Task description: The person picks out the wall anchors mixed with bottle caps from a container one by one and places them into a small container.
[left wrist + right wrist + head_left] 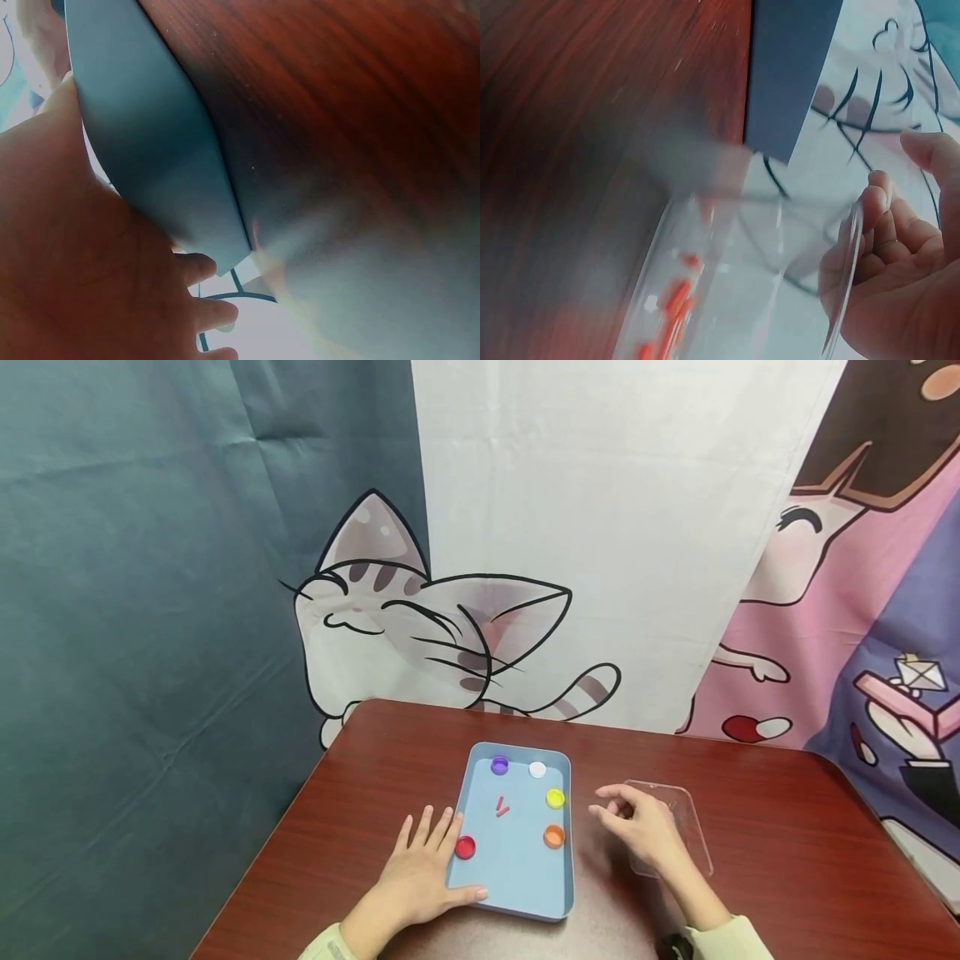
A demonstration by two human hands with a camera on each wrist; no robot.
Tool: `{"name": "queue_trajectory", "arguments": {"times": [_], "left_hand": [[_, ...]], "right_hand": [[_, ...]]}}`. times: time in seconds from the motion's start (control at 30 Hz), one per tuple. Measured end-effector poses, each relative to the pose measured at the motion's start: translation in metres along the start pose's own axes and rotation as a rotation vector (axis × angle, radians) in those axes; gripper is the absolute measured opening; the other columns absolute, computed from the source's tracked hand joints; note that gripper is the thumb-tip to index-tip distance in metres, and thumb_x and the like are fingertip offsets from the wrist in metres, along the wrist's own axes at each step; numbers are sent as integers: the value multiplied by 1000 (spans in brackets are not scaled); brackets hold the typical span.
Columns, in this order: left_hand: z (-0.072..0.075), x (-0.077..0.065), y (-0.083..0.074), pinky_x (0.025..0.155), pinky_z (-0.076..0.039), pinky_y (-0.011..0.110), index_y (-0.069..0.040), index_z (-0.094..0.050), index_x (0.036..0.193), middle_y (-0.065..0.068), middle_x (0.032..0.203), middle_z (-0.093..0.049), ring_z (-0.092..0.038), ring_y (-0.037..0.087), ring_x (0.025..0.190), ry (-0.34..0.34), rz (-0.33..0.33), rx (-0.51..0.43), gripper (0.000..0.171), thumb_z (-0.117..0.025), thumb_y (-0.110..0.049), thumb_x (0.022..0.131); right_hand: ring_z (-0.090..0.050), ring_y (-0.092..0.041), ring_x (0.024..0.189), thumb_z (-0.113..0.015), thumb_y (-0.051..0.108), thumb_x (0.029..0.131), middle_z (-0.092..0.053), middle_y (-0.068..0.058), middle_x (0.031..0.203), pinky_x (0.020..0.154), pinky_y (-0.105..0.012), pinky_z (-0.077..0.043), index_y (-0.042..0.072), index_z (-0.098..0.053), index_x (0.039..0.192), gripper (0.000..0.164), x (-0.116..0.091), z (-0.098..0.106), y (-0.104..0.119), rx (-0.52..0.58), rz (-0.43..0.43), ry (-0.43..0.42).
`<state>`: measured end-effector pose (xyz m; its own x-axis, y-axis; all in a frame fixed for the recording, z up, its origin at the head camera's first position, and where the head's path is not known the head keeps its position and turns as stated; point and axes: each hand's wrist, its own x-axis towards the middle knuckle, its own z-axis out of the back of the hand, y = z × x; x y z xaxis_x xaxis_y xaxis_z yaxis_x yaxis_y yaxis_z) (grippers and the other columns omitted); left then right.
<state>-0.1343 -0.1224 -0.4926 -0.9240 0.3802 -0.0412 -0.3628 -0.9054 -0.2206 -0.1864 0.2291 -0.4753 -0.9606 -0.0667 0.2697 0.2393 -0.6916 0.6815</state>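
Blue tray sits mid-desk in my head view, left hand flat against its near-left edge, fingers straight; right hand, loosely curled and holding nothing, hovers over a clear plastic container beside the tray's right side. Left wrist view shows my palm against the tray wall. Right wrist view shows the container rim just left of my fingers.

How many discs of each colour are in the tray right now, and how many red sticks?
Purple disc: 1
White disc: 1
Yellow disc: 1
Orange disc: 1
Red disc: 1
Red sticks: 2
Total in the tray: 7
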Motion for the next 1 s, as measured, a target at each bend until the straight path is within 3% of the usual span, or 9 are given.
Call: {"name": "queue_trajectory", "arguments": {"times": [0.33,0.83,1.0], "left_hand": [[-1,-1,0,120,-14,64,-7,-32,159,14,164,-32,-19,44,152,-7,-2,11,111,-51,-85,82],[0,0,0,120,-13,64,-7,-31,159,15,164,-31,-18,44,153,-4,0,20,112,-50,-85,82],[1,0,-1,120,-13,64,-7,-31,159,14,164,-31,-18,44,153,1,0,23,111,-50,-85,82]], "right_hand": [[-53,-8,70,-84,21,83,-59,7,75,62,-23,-44,9,-75,106,27,15,-31,26,41,-38,80],[-49,-4,57,-85,24,81,-54,11,69,55,-23,-43,8,-76,103,29,22,-74,54,-7,21,166],[-49,-3,60,-84,26,80,-56,11,68,57,-23,-43,7,-75,99,28,23,-87,60,-52,88,200]]}}
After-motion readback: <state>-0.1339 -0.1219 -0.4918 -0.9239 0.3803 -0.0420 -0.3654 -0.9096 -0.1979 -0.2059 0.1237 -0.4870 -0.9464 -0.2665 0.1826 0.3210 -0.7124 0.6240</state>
